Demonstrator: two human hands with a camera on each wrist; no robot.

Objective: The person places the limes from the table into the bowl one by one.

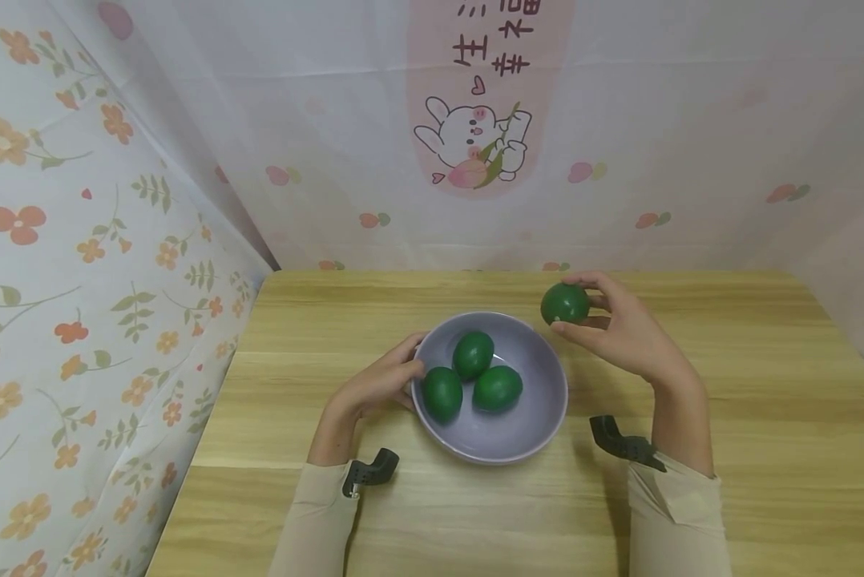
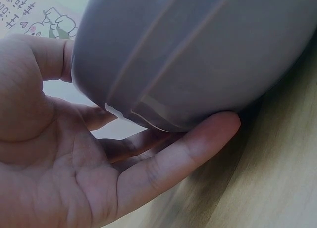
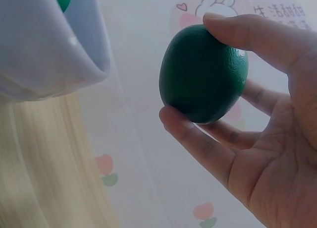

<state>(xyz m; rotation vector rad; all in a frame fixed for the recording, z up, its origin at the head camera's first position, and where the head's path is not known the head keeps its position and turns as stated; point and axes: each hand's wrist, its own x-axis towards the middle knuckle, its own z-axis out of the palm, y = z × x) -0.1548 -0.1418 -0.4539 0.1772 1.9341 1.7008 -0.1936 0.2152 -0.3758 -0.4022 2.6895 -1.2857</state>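
Note:
A lilac-grey bowl [image 1: 536, 413] stands on the table with three green limes in it: one lime [image 1: 473, 355] at the back, another lime [image 1: 442, 394] at the left wall and a third lime [image 1: 498, 389] near the middle. My left hand [image 1: 381, 381] holds the bowl's left side, thumb near the rim; in the left wrist view its fingers lie against the lower outside of the bowl [image 2: 198, 54]. Beyond the bowl's right rim, my right hand [image 1: 630, 332] grips one more lime [image 3: 200, 77] between thumb and fingertips, held in the air.
The wooden table [image 1: 764, 449] extends to both sides of the bowl. Behind it hangs a printed cloth [image 1: 331, 144] with a rabbit picture, and a floral cloth [image 1: 115, 320] hangs along the left side. Each wrist wears a black camera mount [image 1: 623, 445].

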